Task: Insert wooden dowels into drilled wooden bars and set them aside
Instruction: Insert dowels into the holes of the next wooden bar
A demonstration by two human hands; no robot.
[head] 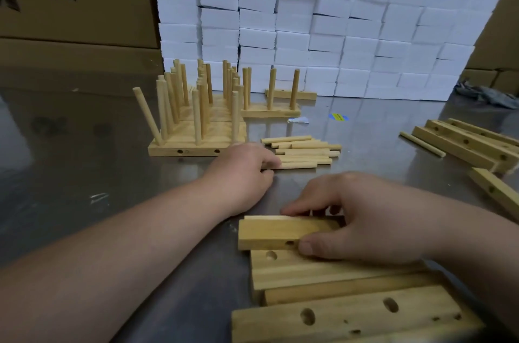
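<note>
The right hand (356,219) has its grip clamped on a drilled bar (275,233), thumb on the near face beside a hole (289,243), fingers behind; the bar lies left to right. Beyond it on the counter (84,132), the loose dowels (303,150) lie parallel, nearest the left hand (241,168), whose fingers curl over their left ends; whether that grip has closed on one is hidden.

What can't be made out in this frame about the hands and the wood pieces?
Head view only.
Left hand: its back hides the fingertips; whether it holds any of the loose dowels is unclear.
Held bar: the right hand covers its right end.
Nearest bar: cut off by the bottom edge.
Bars at right: cut off by the right edge.
</note>
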